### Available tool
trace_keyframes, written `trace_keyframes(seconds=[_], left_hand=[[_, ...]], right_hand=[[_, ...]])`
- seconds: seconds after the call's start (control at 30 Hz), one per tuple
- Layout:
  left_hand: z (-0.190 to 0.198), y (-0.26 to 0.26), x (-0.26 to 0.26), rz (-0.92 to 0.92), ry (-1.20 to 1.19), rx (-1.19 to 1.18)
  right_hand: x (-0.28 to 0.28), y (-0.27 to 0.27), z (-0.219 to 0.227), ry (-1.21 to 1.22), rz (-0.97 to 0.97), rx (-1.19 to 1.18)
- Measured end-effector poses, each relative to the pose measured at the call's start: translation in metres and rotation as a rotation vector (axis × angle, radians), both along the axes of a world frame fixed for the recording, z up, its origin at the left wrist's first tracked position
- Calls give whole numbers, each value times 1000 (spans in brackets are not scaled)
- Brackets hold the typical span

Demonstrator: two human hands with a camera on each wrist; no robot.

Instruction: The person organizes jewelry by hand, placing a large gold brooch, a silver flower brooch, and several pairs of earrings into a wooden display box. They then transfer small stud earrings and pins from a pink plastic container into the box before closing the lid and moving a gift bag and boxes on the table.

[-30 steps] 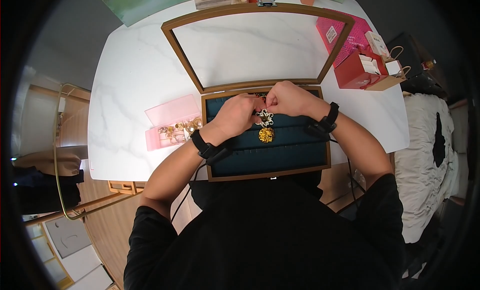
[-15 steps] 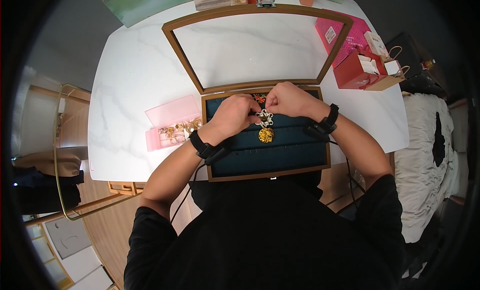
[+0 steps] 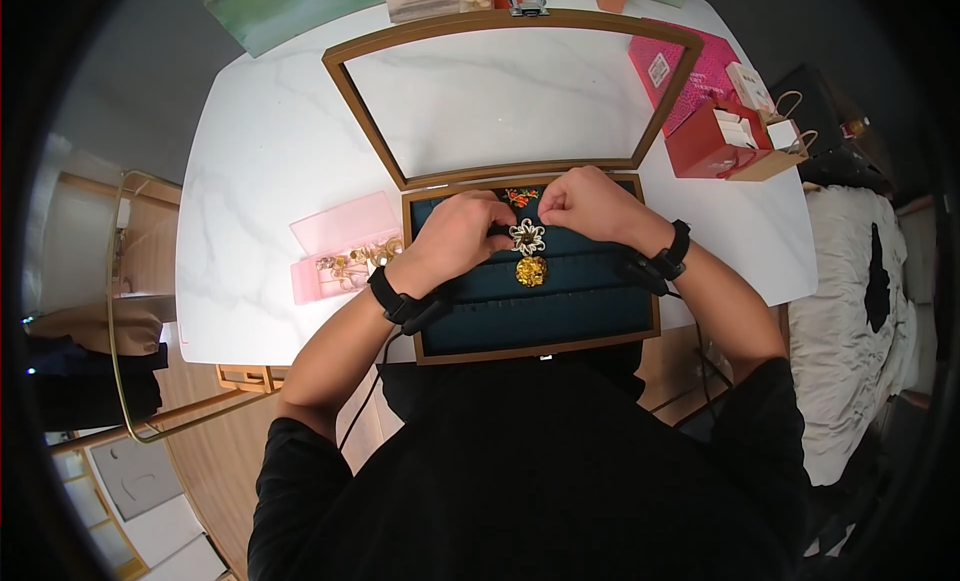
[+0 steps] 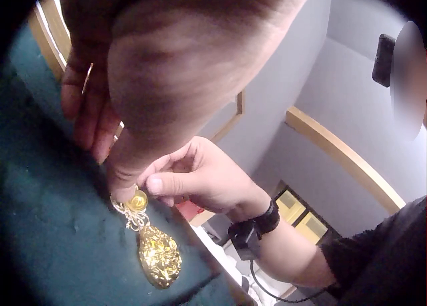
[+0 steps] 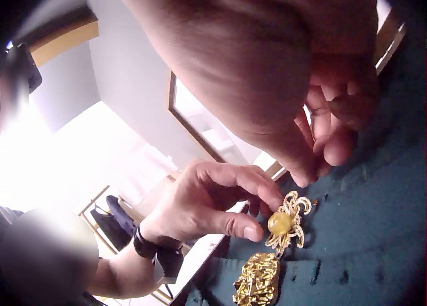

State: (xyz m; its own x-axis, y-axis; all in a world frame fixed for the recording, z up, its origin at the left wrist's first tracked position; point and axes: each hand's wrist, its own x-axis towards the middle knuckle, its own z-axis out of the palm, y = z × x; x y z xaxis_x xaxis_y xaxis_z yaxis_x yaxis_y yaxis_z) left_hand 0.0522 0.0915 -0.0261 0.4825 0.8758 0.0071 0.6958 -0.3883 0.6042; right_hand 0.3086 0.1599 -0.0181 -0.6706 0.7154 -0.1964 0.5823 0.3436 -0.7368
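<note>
A flower brooch (image 3: 527, 238) with pale looped petals and a round yellow centre sits in the dark green lining of an open wooden jewelry box (image 3: 535, 349). My left hand (image 3: 460, 236) is at its left side, index fingertip right at the petals, with a gap between thumb and index in the right wrist view. My right hand (image 3: 592, 209) hovers up and right of the brooch, fingers loosely bent, holding nothing. Toward me lies a crumpled gold ornament (image 5: 257, 279), also in the left wrist view. Behind the brooch shows a red-orange ornament (image 3: 520, 197).
The box's glass-paned lid (image 3: 365, 111) stands raised at the back. Left of the box is an open pink case (image 3: 305, 281) holding several gold jewelry pieces. A red gift bag (image 3: 700, 146) and a pink box (image 3: 690, 66) stand at the back right of the white table (image 3: 240, 211).
My right hand has drawn back from the flower brooch, to the right. The left hand has shifted slightly left. The red-orange ornament behind shows more fully.
</note>
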Motion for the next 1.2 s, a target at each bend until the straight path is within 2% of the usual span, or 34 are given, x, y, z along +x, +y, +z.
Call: trace_keyframes(seconds=[0.13, 0.23, 0.33, 0.4, 0.53, 0.67, 0.73, 0.8, 0.87, 0.97, 1.0, 1.07, 1.13, 1.2], left_hand=[[6, -6, -5, -17, -2, 99], [20, -20, -13, 37, -4, 142], [36, -45, -47, 71, -32, 251], [49, -74, -61, 124, -85, 193], [41, -139, -80, 193, -275, -39], [23, -180, -104, 300, -324, -100], [14, -190, -128, 372, -300, 0], [13, -190, -153, 543, -326, -11], [9, -179, -177, 636, -275, 83], [25, -149, -201, 522, -1, 240], [26, -139, -208, 526, -7, 239], [28, -123, -223, 445, 203, 343], [28, -115, -232, 456, 271, 362], [24, -109, -237, 364, 346, 304]], right_hand=[[6, -14, 3, 32, -17, -25], [23, -29, 4, 40, -18, 176], [39, -49, 12, 113, 24, 297], [44, -75, 31, 42, -91, 126], [48, -119, 34, 29, -163, 21], [38, -148, 22, 95, -201, -21], [30, -154, 19, 105, -186, -21], [22, -157, 20, 107, -178, -19], [12, -155, 22, 100, -135, 32], [0, -154, 23, 87, -110, 37], [-4, -154, 24, 81, -107, 39], [-10, -154, 23, 72, -103, 28], [-12, -155, 21, 69, -103, 37], [-11, -157, 19, 68, -105, 50]])
